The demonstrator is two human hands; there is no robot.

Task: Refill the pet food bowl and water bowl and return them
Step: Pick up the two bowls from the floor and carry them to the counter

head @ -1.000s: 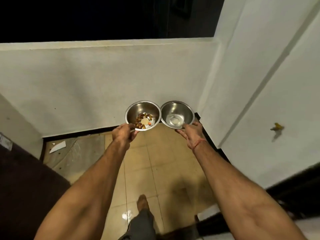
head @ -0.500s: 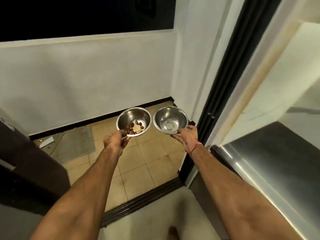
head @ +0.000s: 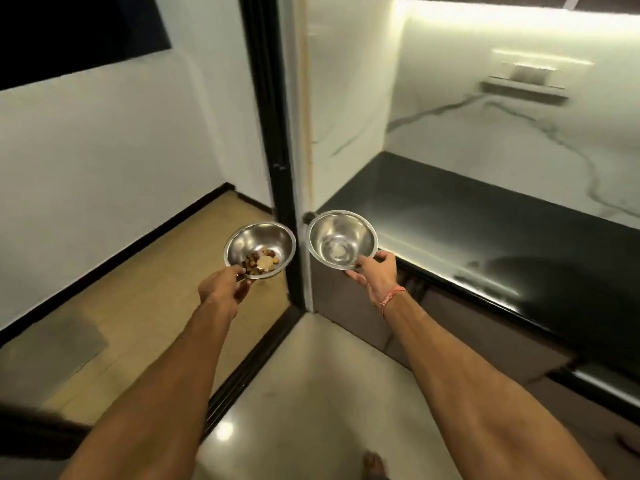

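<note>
I carry two small steel bowls in front of me at waist height. My left hand (head: 224, 287) grips the near rim of the food bowl (head: 263, 239), which has a little brown kibble and a pale round piece in its bottom. My right hand (head: 375, 277) holds the near rim of the water bowl (head: 341, 233), which looks almost empty with a faint wet spot in the middle. The two bowls are side by side, a small gap apart, both tilted slightly toward me.
A black sliding-door frame (head: 273, 161) stands upright just behind the bowls, its floor track (head: 242, 372) running toward me. Left of it lie a tiled balcony floor (head: 138, 299) and grey mat (head: 48, 355). On the right is a glossy black countertop (head: 485, 237) under a marble wall.
The view has swung to the right, from the balcony corner to the doorway and the kitchen counter. Both hands kept their hold, and the bowls moved slightly apart.
</note>
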